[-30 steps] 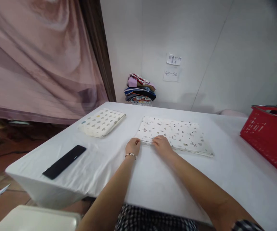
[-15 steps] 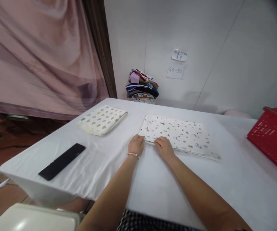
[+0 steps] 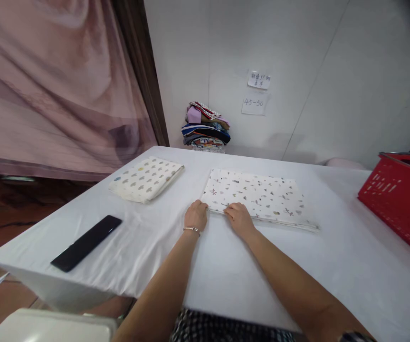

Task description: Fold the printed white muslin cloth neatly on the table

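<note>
A white cloth [image 3: 262, 194] with small grey and tan prints lies folded into a flat rectangle in front of me. My left hand [image 3: 195, 216], with a bracelet at the wrist, is closed on its near left corner. A short way along the same near edge, my right hand [image 3: 239, 218] pinches the cloth between thumb and fingers. The layers show as thin lines along that edge. To the left lies a second folded cloth [image 3: 149, 178], cream with grey leaf-like shapes, untouched by either hand.
A long black flat object [image 3: 86, 243] lies on the white-covered table [image 3: 233, 280] at the left. At the right edge stands a red plastic basket [image 3: 400, 199]. Behind the table is a stack of folded fabrics [image 3: 206, 128]. A white stool [image 3: 48, 327] is at lower left.
The view has shifted slightly, moving most things a little left in the picture. Both hands keep their places on the near edge of the printed cloth.
</note>
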### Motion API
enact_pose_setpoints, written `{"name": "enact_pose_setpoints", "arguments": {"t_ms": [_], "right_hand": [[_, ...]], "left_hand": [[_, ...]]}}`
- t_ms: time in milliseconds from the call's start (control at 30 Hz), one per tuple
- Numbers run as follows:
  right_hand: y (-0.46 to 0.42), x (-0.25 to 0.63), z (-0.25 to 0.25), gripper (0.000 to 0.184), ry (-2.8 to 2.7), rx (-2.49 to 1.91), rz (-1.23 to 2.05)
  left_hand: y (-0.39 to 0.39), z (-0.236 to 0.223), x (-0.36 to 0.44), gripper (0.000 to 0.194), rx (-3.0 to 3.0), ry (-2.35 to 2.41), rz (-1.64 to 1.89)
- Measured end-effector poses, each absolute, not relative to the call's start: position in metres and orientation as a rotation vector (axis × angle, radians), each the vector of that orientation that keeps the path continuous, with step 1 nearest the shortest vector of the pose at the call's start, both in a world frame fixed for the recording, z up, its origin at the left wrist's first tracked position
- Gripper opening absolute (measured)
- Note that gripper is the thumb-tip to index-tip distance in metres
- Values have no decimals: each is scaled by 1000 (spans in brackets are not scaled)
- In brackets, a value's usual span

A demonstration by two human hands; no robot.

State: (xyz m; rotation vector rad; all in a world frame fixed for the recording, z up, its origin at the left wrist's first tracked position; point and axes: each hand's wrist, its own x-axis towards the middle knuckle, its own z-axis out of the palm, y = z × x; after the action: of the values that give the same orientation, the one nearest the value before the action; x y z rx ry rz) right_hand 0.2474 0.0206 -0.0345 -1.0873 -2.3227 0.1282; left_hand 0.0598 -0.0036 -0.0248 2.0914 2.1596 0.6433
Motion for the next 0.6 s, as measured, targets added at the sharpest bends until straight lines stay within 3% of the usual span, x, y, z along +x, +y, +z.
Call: {"name": "enact_pose_setpoints", "arguments": {"t_ms": [233, 600], "right_hand": [[17, 266, -27, 20, -2316, -1067, 168], [-7, 410, -28, 26, -2182, -1424, 2]], "left_hand": [[-6, -24, 60, 26, 2230, 2108, 664], [-3, -22, 61, 28, 2275, 2135, 630]]}}
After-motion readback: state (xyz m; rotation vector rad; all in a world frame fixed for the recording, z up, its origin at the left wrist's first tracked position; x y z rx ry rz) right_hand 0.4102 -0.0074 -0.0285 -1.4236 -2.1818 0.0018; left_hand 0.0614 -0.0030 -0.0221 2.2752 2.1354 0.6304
